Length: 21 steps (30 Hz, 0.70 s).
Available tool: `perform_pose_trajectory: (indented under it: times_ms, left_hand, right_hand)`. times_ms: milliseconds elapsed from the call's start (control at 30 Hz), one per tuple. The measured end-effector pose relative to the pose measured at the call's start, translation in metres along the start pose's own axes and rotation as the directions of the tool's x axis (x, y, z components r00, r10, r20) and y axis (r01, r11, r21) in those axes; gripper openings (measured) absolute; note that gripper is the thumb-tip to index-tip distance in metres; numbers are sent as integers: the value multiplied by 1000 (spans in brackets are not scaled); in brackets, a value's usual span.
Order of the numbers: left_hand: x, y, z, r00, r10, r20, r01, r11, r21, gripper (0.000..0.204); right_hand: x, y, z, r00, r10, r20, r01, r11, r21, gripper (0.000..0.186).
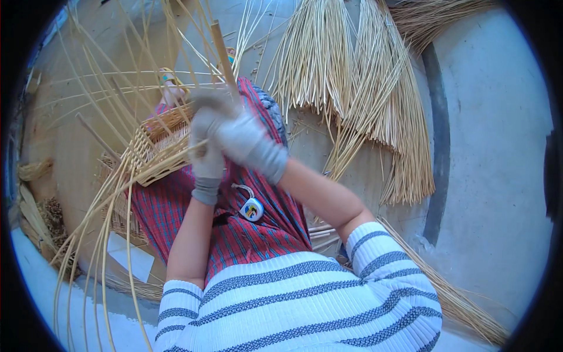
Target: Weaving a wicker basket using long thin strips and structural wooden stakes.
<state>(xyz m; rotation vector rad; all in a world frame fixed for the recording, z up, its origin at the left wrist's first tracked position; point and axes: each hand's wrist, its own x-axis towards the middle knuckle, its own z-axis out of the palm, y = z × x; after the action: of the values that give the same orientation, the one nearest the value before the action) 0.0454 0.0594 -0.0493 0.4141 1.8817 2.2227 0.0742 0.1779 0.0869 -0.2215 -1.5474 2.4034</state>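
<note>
A partly woven wicker basket point(161, 144) rests on my lap, over a red plaid cloth point(158, 205). Long loose canes point(99, 234) fan out from it to the upper left and down the left side. My left hand point(206, 149), in a pale work glove, is closed at the basket's right edge, around canes there. Close beside it is my right hand point(243, 138), gloved too, bent inward over the left one. Motion smears its fingers, so what they hold is unclear. A thick upright stick point(224, 58) rises just beyond the hands.
Big bundles of straw-coloured canes point(316, 64) lie on the floor at the upper right, with a darker bundle point(434, 20) behind. More canes point(451, 293) lie at lower right. A white round tape measure point(251, 209) sits on the cloth. Dry fibres point(53, 229) are at far left.
</note>
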Motion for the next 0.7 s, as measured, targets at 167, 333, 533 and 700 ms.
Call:
perform_pose_trajectory:
  times_ms: [167, 333, 533, 700]
  left_hand:
    - [27, 46, -32, 940, -336, 57, 329, 851, -409, 30]
    - [73, 98, -19, 942, -245, 229, 204, 961, 188, 26]
    - [153, 95, 77, 969, 62, 237, -130, 951, 281, 46]
    - [135, 88, 104, 905, -81, 418, -6, 979, 203, 49]
  right_hand:
    - [37, 17, -104, 993, 120, -7, -97, 775, -625, 50]
    - [40, 4, -92, 974, 228, -20, -95, 324, -941, 50]
    - [25, 61, -76, 948, -269, -172, -97, 270, -958, 32]
    - [33, 80, -72, 814, -488, -316, -196, 281, -939, 26]
